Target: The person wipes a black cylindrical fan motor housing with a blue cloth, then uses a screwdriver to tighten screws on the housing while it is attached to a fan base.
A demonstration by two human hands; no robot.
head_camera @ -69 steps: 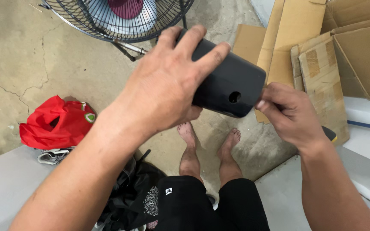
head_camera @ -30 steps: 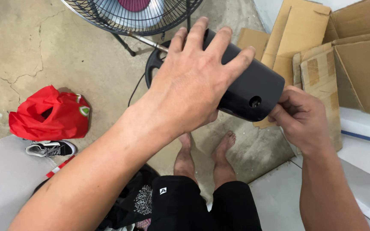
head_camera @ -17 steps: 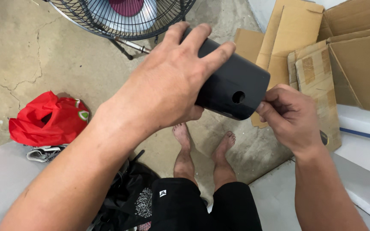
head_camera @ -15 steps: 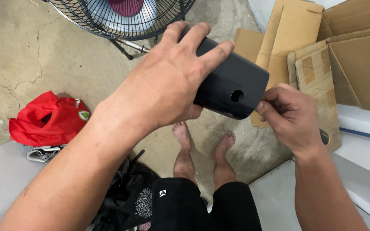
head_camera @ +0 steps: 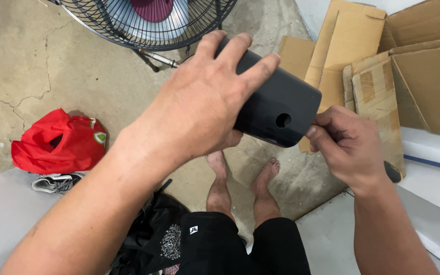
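My left hand (head_camera: 204, 104) wraps over the top of a black rounded plastic casing (head_camera: 281, 104) and holds it in the air above my bare feet. A small round hole shows in the end face of the casing. My right hand (head_camera: 350, 145) is pressed against the casing's lower right edge, its fingers pinched together. Whatever those fingers grip is too small to make out.
A floor fan (head_camera: 148, 20) stands on the cracked concrete ahead. Flattened cardboard boxes (head_camera: 383, 66) lie at the right. A red bag (head_camera: 59, 142) and a shoe (head_camera: 57, 182) lie at the left. A black cloth (head_camera: 154, 239) rests by my shorts. Grey slabs (head_camera: 6, 219) flank my legs.
The casing has turned in my left hand, showing its holed end, and dropped slightly. My right hand stays pinched at its lower right edge.
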